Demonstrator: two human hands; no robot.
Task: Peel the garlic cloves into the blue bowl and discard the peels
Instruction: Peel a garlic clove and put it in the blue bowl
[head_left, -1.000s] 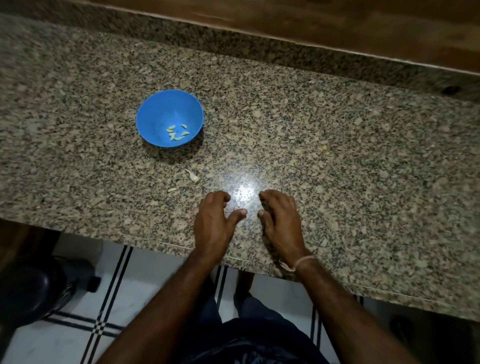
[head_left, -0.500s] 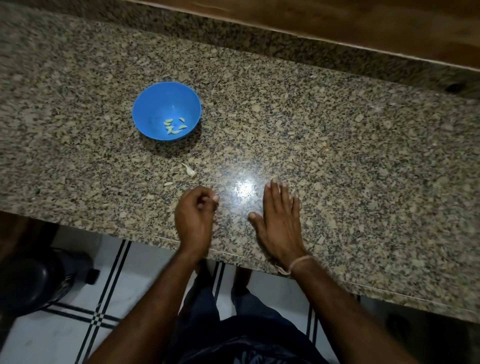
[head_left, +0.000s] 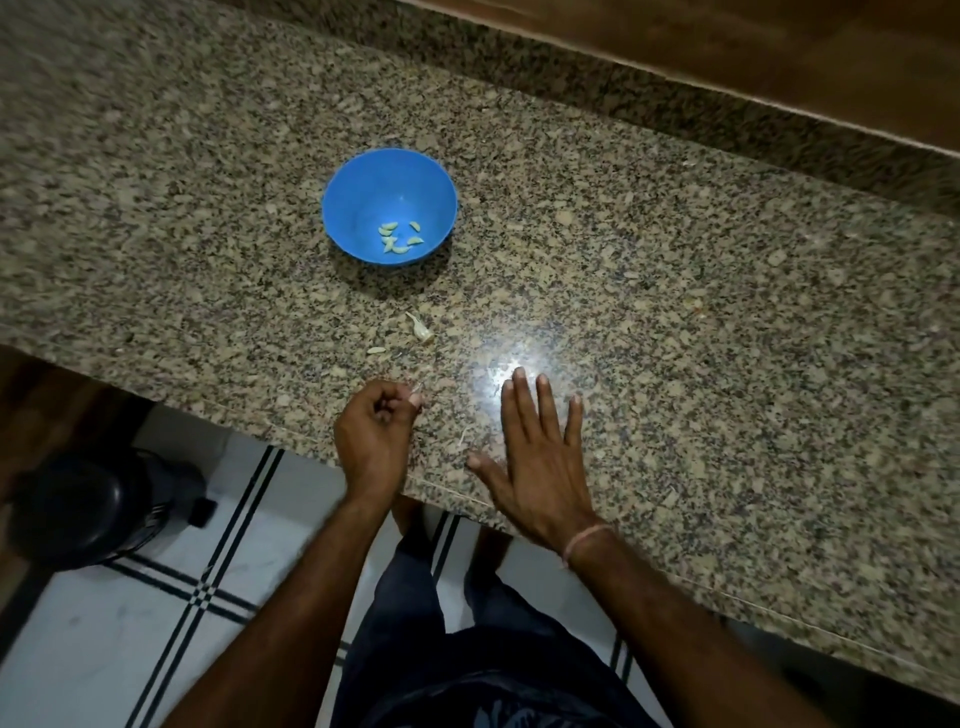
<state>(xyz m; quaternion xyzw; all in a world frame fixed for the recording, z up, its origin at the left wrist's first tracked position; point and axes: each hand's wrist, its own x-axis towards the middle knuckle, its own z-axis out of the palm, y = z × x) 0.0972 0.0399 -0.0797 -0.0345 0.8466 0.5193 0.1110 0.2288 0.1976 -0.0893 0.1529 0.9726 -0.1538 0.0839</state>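
Speckled granite counter (head_left: 675, 312), filling most of the view. Far side bounded by a wooden strip (head_left: 779, 62) at top right. Right end cut off by the frame. Bright glare patch just ahead of the right fingertips.

Blue bowl (head_left: 363, 187): upright on the counter, left of centre, well beyond both hands. Peeled garlic cloves (head_left: 397, 240) clustered at its bottom, too small to count with confidence.

Garlic piece (head_left: 421, 330) with a thin tail: loose on the counter between bowl and left hand, touching neither. Small pale fleck (head_left: 375, 351) just beside it, nearer the counter edge.

Left hand (head_left: 374, 431): at the near edge of the counter, knuckles up, fingers curled in tight. Pale sliver (head_left: 417, 387) pinched at the tips of thumb and forefinger, probably a scrap of peel. Palm side hidden.

Right hand (head_left: 540, 457): flat, palm down on the granite, fingers straight and slightly spread, thumb out to the left, nothing held. Thin thread (head_left: 587, 535) round the wrist. Fine pale strand (head_left: 464, 434) on the counter between the two hands.

Below the counter edge: white tiled floor (head_left: 104, 649) with dark crossing stripes, and a dark round object (head_left: 88, 504) at lower left, too dim to identify. Dark trousers (head_left: 415, 649) between the forearms, feet mostly hidden under the counter overhang.
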